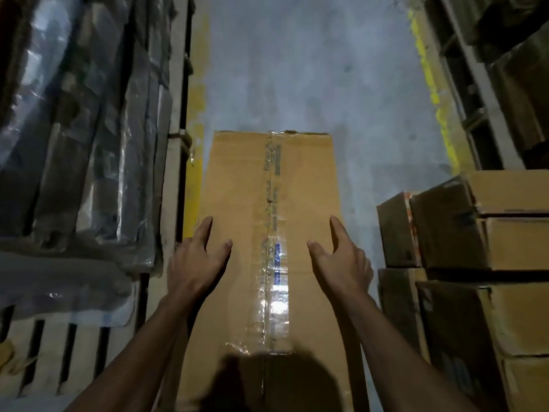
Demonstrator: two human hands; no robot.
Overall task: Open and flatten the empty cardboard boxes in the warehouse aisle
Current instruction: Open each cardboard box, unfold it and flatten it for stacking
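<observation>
I have the long cardboard box (267,248) lying on the concrete floor (341,84) at centre frame, running away from me down the aisle, its taped seam (274,263) facing up. My left hand (196,257) is at the box's left edge and my right hand (341,260) at its right edge, both spread with fingers straight and thumbs splayed inward. Neither grips anything; whether the palms actually press the cardboard or hover just above it I cannot tell.

I keep the hands apart, one on each side of the seam, so I judge I am steadying the box squarely before working on the tape. The seam looks still sealed, so the box is not yet opened or flattened.

Stacked cartons (475,248) stand at lower right. At left of frame, wrapped goods (89,129) sit on wooden pallets (59,352). Yellow floor lines (430,84) mark the aisle.
</observation>
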